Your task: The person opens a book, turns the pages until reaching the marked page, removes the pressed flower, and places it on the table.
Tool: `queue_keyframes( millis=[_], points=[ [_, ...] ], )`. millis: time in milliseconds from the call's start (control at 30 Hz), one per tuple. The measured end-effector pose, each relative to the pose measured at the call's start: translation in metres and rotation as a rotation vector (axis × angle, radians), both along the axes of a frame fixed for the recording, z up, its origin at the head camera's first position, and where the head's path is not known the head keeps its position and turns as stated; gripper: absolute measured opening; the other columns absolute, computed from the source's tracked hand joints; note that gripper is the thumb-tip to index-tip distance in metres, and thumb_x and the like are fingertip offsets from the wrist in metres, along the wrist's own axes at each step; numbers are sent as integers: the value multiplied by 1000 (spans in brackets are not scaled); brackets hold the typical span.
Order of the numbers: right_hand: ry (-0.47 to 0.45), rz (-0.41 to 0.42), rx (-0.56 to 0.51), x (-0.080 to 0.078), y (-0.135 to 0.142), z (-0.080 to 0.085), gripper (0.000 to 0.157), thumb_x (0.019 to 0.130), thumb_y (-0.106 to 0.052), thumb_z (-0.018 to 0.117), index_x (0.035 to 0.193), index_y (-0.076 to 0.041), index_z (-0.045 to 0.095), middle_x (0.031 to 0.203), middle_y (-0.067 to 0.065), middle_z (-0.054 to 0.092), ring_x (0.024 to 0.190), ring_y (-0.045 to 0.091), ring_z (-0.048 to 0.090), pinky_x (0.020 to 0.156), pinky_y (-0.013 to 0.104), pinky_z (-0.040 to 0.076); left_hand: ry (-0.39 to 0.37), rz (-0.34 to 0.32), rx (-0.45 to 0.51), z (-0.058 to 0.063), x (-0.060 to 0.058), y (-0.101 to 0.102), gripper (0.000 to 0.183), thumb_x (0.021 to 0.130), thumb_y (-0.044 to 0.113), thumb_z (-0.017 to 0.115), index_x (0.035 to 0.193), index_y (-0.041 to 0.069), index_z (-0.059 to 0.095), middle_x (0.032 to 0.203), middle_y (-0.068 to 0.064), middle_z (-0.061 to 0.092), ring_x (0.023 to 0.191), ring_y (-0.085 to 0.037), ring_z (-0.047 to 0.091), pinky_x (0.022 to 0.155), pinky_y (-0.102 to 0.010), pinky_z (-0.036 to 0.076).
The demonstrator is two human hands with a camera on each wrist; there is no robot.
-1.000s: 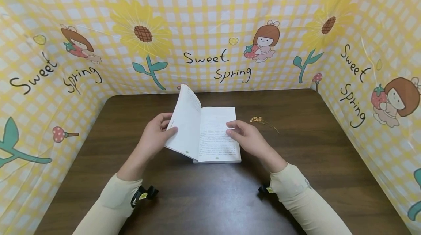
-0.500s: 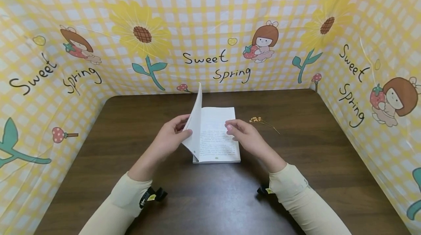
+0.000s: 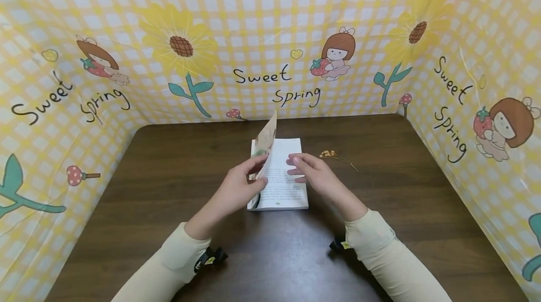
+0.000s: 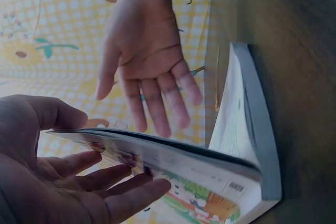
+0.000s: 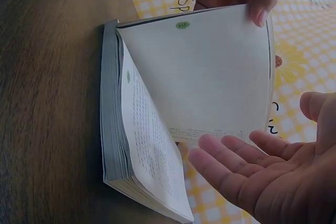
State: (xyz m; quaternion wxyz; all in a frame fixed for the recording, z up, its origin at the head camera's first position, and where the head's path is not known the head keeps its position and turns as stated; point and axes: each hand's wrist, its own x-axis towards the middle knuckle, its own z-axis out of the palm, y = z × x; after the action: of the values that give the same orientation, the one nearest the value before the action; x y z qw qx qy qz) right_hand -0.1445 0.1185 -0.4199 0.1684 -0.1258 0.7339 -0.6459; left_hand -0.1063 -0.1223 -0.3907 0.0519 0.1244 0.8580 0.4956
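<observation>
A paperback book (image 3: 285, 196) lies on the table, its right-hand printed page facing up. My left hand (image 3: 236, 189) pinches the raised front cover (image 3: 265, 138) and the thin leaves with it, thumb on the page side and fingers on the illustrated outside. The left wrist view shows the cover's colourful picture (image 4: 205, 203) and a barcode. Over the right edge of the book my right hand (image 3: 321, 177) hovers with fingers loosely extended, holding nothing. In the right wrist view the lifted page (image 5: 205, 72) is mostly blank, and the left thumb (image 5: 260, 11) presses its edge.
A small dried flower sprig (image 3: 334, 155) lies to the right of the book on the dark wooden table (image 3: 160, 166). Yellow checked cloth (image 3: 262, 25) with printed flowers and figures stands round the back and both sides.
My left hand has moved right, swinging the cover and leaves from the left past upright, so the illustrated outside now shows. My right hand has barely moved; its fingers have spread slightly.
</observation>
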Motion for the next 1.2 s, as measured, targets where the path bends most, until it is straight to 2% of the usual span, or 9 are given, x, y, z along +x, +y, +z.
queue_keyframes(
  millis=[100, 233, 367, 533, 800, 967, 1100, 1200],
  points=[
    [-16, 8, -24, 0, 0, 0, 51, 110, -36, 47, 147, 0, 49, 148, 26, 53, 127, 42, 60, 103, 55, 51, 33, -7, -57, -5, 0, 7, 55, 95, 17, 69, 148, 18, 55, 141, -5, 63, 129, -19, 59, 102, -47, 53],
    [-21, 24, -42, -1, 1, 0, 54, 110, -36, 46, 148, 2, 46, 148, 29, 51, 129, 47, 58, 104, 58, 49, 87, -39, -118, -10, 1, 16, 55, 93, 16, 70, 146, 17, 58, 141, -3, 63, 130, -17, 58, 106, -46, 50],
    [-23, 24, -47, -1, 1, 0, 54, 110, -36, 47, 149, 2, 46, 148, 26, 52, 129, 48, 57, 103, 58, 49, 134, -102, -159, -15, 1, 24, 54, 93, 14, 70, 146, 12, 58, 144, -4, 60, 134, -16, 55, 109, -43, 48],
    [-43, -3, -32, 0, 0, 1, 53, 110, -34, 49, 149, 2, 46, 147, 24, 52, 127, 46, 59, 104, 57, 49, 169, -168, -211, -19, 1, 29, 55, 95, 15, 70, 148, 12, 56, 148, -1, 58, 134, -12, 55, 109, -38, 48],
    [-38, -30, 53, 2, 0, 1, 55, 105, -32, 59, 150, -2, 45, 142, 24, 58, 123, 37, 63, 100, 53, 53, 251, -229, -407, -21, 4, 32, 65, 94, 25, 76, 153, 15, 50, 157, -5, 49, 146, -23, 45, 117, -44, 39],
    [-1, -5, 122, 4, 0, 2, 61, 102, -29, 65, 153, -5, 41, 140, 22, 61, 123, 31, 64, 99, 49, 55, 267, -281, -471, -22, 4, 27, 70, 91, 26, 79, 153, 14, 50, 160, -9, 44, 147, -30, 42, 117, -49, 38],
    [43, 4, 183, 5, 0, 1, 61, 101, -23, 66, 153, -6, 39, 136, 19, 64, 120, 27, 66, 100, 45, 55, 241, -297, -494, -24, 4, 21, 73, 90, 25, 80, 155, 17, 48, 161, -11, 41, 147, -32, 41, 116, -50, 40],
    [78, 4, 215, 5, 1, -1, 59, 102, -19, 64, 153, -5, 39, 133, 17, 66, 120, 26, 66, 101, 46, 53, 209, -291, -552, -28, 4, 14, 73, 90, 27, 80, 155, 20, 48, 163, -9, 39, 147, -31, 40, 115, -50, 41]
  ],
)
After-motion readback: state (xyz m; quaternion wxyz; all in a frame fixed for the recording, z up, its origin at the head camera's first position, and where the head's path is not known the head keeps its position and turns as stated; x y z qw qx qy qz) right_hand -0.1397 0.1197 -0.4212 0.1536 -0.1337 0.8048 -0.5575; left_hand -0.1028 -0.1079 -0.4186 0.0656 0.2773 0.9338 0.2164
